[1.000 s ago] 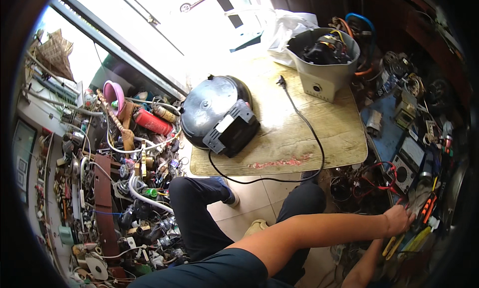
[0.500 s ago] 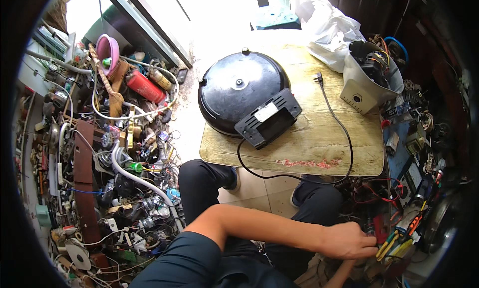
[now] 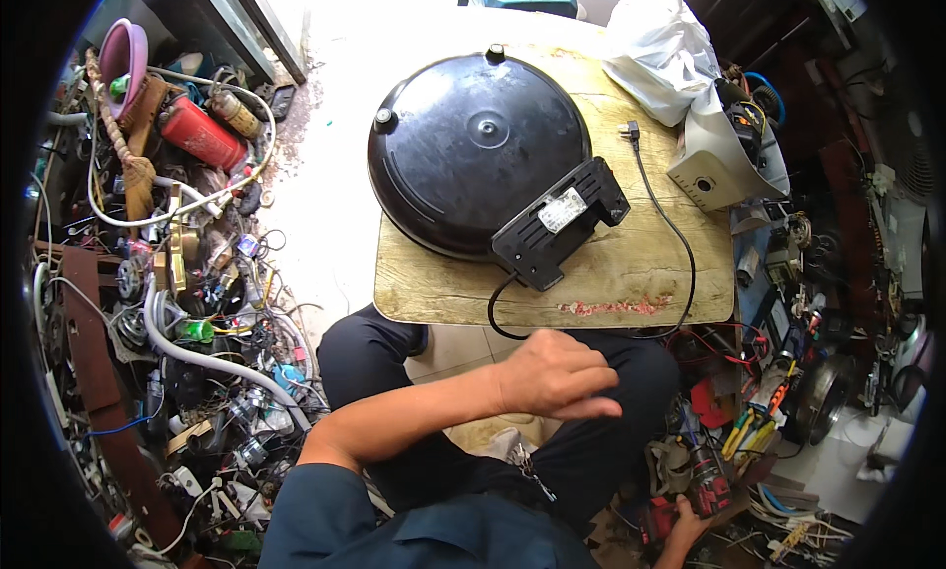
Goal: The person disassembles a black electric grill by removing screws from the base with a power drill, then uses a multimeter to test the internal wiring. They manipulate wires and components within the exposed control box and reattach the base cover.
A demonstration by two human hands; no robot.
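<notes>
My left hand (image 3: 557,377) is in midair over my lap, just below the table edge, fingers loosely bent and apart with nothing visible in them. Low at the right, my right hand (image 3: 680,520) grips a red-and-black cordless drill (image 3: 711,485), partly hidden by the fingers. On the wooden table (image 3: 641,264) lies an upturned round black appliance (image 3: 463,150) with small feet and a slotted control housing (image 3: 532,244). A black power cord (image 3: 680,234) loops from the housing over the table's front edge and back up to its plug.
A grey housing (image 3: 719,165) with wiring and a white plastic bag (image 3: 660,57) occupy the table's back right. At left are piled parts and cables, a red cylinder (image 3: 202,135) and a pink bucket (image 3: 123,62). Pliers and screwdrivers (image 3: 754,421) lie at right.
My left hand has moved leftward from the hand tools to over my lap. My right hand has come into clearer view gripping the drill. The camera view has shifted.
</notes>
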